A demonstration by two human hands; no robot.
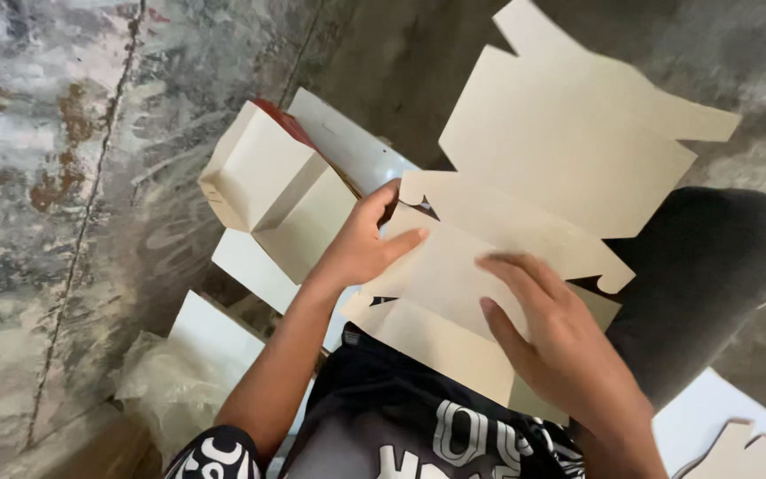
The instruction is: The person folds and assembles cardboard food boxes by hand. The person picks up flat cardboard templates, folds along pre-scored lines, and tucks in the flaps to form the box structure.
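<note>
- The left hand [361, 244] grips the left edge of a flat cardboard sheet [525, 177]; the thumb lies on top of the sheet and the fingers curl around the edge near a small flap.
- The right hand [553, 337] lies on top of the same sheet with the fingers spread a little and pressing flat on the lower panel; it closes around nothing.
- The sheet is a cut box blank, pale brown, with flaps and notches. It rests over the lap of the person, and its far part reaches well beyond both hands, above the floor [64, 177].
- The lower panel of the sheet, under the right hand, looks bent along a crease toward the person.
- Just to the left of the left hand stands a folded box [268, 182] of the same cardboard, with a red edge showing at its top corner.
- Under this box and near the left forearm lie white sheets [241, 262], partly one over the other.
- Further left of the left elbow lies a crumpled clear plastic bag [166, 386].
- To the right of the right wrist, more cut cardboard [746, 452] lies on a white sheet.
- The floor is grey concrete with rust-coloured stains.
</note>
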